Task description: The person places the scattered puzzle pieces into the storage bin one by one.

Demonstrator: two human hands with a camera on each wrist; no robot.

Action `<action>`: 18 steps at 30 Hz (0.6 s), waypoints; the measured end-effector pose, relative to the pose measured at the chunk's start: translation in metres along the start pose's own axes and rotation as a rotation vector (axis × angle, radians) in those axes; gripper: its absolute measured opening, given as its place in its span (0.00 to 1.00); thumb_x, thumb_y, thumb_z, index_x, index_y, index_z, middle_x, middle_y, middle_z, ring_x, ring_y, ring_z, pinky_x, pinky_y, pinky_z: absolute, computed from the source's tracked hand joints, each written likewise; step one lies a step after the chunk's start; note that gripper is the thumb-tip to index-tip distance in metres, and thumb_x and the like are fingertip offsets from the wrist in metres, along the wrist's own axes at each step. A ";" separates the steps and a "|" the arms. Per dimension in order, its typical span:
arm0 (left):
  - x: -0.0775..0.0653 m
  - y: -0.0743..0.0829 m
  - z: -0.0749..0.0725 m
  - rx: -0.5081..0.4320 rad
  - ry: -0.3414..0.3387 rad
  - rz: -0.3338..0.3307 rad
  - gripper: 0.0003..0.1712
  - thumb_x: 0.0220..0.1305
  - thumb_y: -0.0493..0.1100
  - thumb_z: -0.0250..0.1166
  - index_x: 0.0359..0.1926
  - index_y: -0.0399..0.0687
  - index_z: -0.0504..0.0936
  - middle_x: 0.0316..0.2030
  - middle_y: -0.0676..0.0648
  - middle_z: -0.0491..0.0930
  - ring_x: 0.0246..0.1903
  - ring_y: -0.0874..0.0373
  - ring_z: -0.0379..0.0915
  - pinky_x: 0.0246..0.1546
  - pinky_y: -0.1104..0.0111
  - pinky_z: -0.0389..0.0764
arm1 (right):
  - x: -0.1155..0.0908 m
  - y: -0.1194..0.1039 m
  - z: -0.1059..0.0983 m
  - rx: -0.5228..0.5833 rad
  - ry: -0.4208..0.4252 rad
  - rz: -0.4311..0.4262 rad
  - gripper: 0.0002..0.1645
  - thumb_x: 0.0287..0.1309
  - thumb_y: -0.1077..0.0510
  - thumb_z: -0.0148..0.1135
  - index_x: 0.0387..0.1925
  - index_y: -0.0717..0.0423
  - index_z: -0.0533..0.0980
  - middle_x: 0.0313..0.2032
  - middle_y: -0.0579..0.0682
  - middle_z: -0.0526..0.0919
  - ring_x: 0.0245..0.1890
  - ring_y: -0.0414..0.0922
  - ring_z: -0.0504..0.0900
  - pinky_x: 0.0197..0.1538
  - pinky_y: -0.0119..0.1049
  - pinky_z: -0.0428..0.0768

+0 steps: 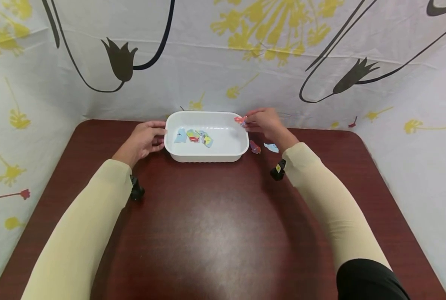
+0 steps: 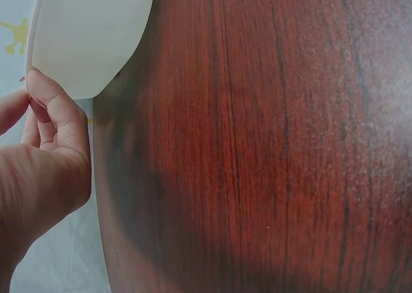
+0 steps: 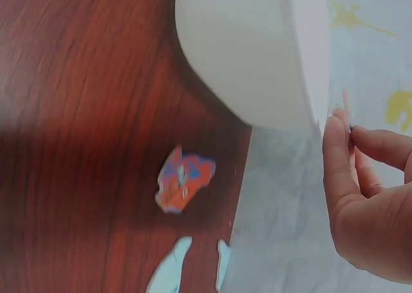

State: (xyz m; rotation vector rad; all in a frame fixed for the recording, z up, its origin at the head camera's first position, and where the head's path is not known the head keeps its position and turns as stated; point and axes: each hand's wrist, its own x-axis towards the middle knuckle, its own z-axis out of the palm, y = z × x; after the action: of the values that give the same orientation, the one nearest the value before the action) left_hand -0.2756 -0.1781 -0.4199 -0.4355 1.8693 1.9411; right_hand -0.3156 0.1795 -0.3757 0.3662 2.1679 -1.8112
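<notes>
A white rectangular plastic tub [image 1: 208, 158] stands at the far side of the table. In it lie flat printed cut pieces: a light-blue piece [image 1: 180, 135], a yellow-and-red piece [image 1: 193, 136] and a blue-and-yellow piece [image 1: 207, 140]. At the tub's left end, my left hand [image 1: 145, 139] grips the rim between thumb and fingers. My right hand [image 1: 263, 123] pinches a red-orange printed piece [image 1: 239, 120] above the right rim; in the right wrist view the fingers hide most of it. Below that hand, an orange-and-purple piece [image 3: 183, 179] rests on the table beside light-blue pieces [image 3: 169, 267].
The dark red wood-grain table [image 1: 208, 229] has rounded far corners. A white cloth [image 1: 193, 54] with yellow and dark flower prints hangs behind it and at both sides. Black wrist cameras [image 1: 278, 170] sit at the cuffs of the cream sleeves [image 1: 84, 225].
</notes>
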 end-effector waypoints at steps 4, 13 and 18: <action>0.000 0.000 -0.001 -0.005 0.002 -0.003 0.25 0.70 0.41 0.59 0.67 0.53 0.69 0.51 0.45 0.73 0.29 0.61 0.74 0.33 0.71 0.81 | 0.004 0.002 0.014 0.031 -0.009 -0.004 0.17 0.60 0.69 0.61 0.52 0.69 0.76 0.30 0.53 0.84 0.27 0.45 0.85 0.45 0.41 0.84; 0.001 -0.001 -0.001 -0.007 -0.003 0.010 0.25 0.70 0.41 0.59 0.66 0.52 0.70 0.50 0.46 0.75 0.31 0.60 0.75 0.33 0.70 0.81 | 0.004 0.007 0.037 0.073 -0.027 -0.001 0.17 0.60 0.68 0.62 0.51 0.68 0.77 0.31 0.54 0.84 0.27 0.45 0.86 0.51 0.45 0.81; 0.001 -0.001 0.000 -0.011 0.000 0.007 0.24 0.70 0.41 0.59 0.66 0.52 0.70 0.49 0.46 0.75 0.30 0.60 0.75 0.32 0.70 0.81 | 0.006 0.008 0.050 0.036 0.012 -0.023 0.16 0.59 0.69 0.62 0.50 0.68 0.78 0.32 0.56 0.84 0.27 0.44 0.85 0.46 0.42 0.84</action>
State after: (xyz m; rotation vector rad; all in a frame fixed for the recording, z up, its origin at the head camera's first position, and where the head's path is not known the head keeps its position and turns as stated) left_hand -0.2755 -0.1780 -0.4212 -0.4327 1.8634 1.9561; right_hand -0.3157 0.1320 -0.3934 0.3623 2.1591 -1.8675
